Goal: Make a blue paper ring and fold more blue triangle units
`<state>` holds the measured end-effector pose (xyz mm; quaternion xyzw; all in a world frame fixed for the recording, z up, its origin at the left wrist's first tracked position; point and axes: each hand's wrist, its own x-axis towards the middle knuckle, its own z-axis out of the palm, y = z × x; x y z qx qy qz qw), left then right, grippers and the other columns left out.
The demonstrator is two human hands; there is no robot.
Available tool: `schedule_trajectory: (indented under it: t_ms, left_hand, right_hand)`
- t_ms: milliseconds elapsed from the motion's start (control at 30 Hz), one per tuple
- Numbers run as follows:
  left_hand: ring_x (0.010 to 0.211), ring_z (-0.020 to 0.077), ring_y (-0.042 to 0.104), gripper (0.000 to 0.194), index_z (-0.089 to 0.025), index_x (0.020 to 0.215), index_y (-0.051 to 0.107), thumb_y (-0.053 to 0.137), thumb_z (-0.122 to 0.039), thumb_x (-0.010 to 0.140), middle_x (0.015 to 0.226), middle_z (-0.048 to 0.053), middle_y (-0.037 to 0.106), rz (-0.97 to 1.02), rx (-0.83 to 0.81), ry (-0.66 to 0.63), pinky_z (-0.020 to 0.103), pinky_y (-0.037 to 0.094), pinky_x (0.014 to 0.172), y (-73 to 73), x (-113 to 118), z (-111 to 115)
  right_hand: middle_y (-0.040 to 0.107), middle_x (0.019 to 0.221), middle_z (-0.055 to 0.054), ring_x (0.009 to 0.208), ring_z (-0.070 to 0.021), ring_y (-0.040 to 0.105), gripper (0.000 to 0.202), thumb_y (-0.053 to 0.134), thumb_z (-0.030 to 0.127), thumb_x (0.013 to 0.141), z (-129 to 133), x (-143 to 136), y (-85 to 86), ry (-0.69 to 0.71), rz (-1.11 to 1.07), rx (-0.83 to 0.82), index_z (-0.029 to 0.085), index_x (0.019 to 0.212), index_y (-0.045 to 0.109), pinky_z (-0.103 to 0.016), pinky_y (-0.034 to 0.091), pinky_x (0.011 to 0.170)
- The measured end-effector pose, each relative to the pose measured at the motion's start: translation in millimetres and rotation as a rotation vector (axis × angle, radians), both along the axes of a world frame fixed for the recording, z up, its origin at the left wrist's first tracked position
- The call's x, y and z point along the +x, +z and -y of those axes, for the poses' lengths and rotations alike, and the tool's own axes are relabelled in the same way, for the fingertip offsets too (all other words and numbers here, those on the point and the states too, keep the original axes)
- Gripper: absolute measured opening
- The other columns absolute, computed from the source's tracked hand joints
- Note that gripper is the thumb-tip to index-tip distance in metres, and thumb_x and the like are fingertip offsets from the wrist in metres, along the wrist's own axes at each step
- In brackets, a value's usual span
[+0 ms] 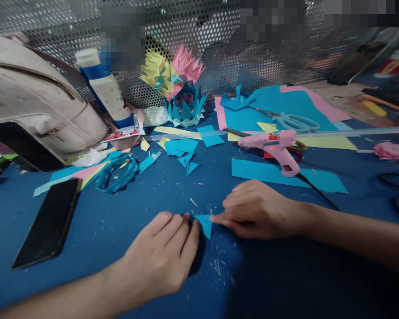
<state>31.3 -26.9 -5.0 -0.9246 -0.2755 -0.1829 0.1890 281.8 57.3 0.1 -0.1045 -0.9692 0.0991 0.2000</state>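
A small folded piece of blue paper (205,225) lies on the blue tabletop between my hands, its point towards me. My left hand (168,248) is closed on its left side, fingers bent and pressed together. At the paper's upper right corner rests the index fingertip of my right hand (257,212), with the other fingers curled in. Beyond them sit folded blue paper triangles (187,164). A pink glue gun (274,146) lies behind my right hand, above a blue paper strip (286,175).
Light-blue scissors (292,122) rest on blue and pink sheets. Folded paper flowers (186,97) stand against the perforated metal panel. On the left are a black phone (49,221), another phone (26,146) against a pale bag (46,88), a bottle (108,91) and a blue paper ring (117,173).
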Motion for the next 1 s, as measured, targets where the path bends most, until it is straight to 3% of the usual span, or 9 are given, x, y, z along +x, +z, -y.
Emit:
schedule_trajectory:
  t_ms: [200,367,467,600,667,800,933,1000]
  left_hand:
    - [0.07,0.0172,0.057,0.021,-0.012,0.108,0.066,0.047,-0.02,0.104,0.078,0.003,0.068,0.043,-0.049,-0.009,0.036,0.04,0.075,2.7,0,-16]
    - [0.072,0.0163,0.057,0.02,-0.011,0.102,0.066,0.046,-0.009,0.102,0.084,0.004,0.07,0.046,-0.017,-0.087,0.036,0.043,0.078,6.9,9,-13]
    - [0.072,0.0161,0.057,0.025,-0.01,0.101,0.065,0.041,-0.01,0.103,0.088,0.007,0.07,0.055,-0.074,-0.127,0.032,0.045,0.069,8.6,13,-12]
    - [0.076,0.0148,0.059,0.028,-0.014,0.097,0.065,0.038,-0.013,0.104,0.092,0.006,0.067,0.163,-0.222,-0.169,0.026,0.047,0.064,9.4,12,-14]
    - [0.079,0.0122,0.06,0.027,-0.017,0.094,0.065,0.04,-0.013,0.102,0.093,0.004,0.063,0.251,-0.317,-0.188,0.023,0.05,0.067,10.0,11,-15]
    - [0.082,0.0104,0.061,0.023,-0.017,0.089,0.063,0.044,-0.01,0.098,0.093,0.005,0.058,0.396,-0.443,-0.185,0.019,0.052,0.071,11.8,10,-14]
    - [0.09,0.0141,0.063,0.025,-0.015,0.108,0.064,0.041,-0.009,0.099,0.101,0.009,0.064,0.441,-0.45,-0.194,0.024,0.054,0.078,15.1,19,-3]
    - [0.107,0.0167,0.063,0.028,-0.016,0.12,0.062,0.041,-0.015,0.102,0.112,0.009,0.069,0.354,-0.419,-0.323,0.03,0.052,0.094,16.9,27,8]
  right_hand:
    - [0.059,0.06,0.001,0.052,-0.0093,0.047,0.039,0.039,0.026,0.104,-2,-2,-3.2,0.017,-0.025,-0.086,0.018,0.082,0.07,-0.027,0.029,0.054]
    - [0.062,0.062,0.001,0.054,-0.0085,0.052,0.035,0.045,0.023,0.101,-3,-1,-5.7,0.018,-0.079,-0.128,0.016,0.083,0.075,-0.025,0.031,0.053]
    - [0.065,0.067,-0.001,0.058,-0.0079,0.057,0.032,0.047,0.023,0.1,-5,0,-4.7,-0.006,-0.121,-0.315,0.014,0.091,0.076,-0.021,0.037,0.055]
    - [0.062,0.066,0.0,0.059,-0.008,0.057,0.032,0.046,0.027,0.102,-6,1,-1.4,-0.151,-0.204,-0.534,0.014,0.1,0.075,-0.019,0.041,0.058]
    - [0.065,0.077,-0.002,0.065,-0.009,0.058,0.027,0.05,0.028,0.101,-4,-1,0.2,-0.164,-0.219,-0.53,0.015,0.107,0.073,-0.02,0.043,0.062]
    - [0.067,0.097,-0.006,0.084,-0.0131,0.061,0.021,0.056,0.025,0.097,5,-5,0.9,-0.051,-0.138,-0.444,0.016,0.111,0.068,-0.024,0.047,0.074]
    - [0.068,0.101,-0.008,0.094,-0.0164,0.06,0.019,0.052,0.021,0.098,9,-7,-0.6,-0.017,-0.05,-0.329,0.016,0.109,0.067,-0.027,0.047,0.08]
    - [0.069,0.103,-0.007,0.096,-0.0165,0.06,0.022,0.049,0.019,0.099,8,-7,-1.4,-0.031,-0.039,-0.322,0.017,0.112,0.067,-0.028,0.047,0.081]
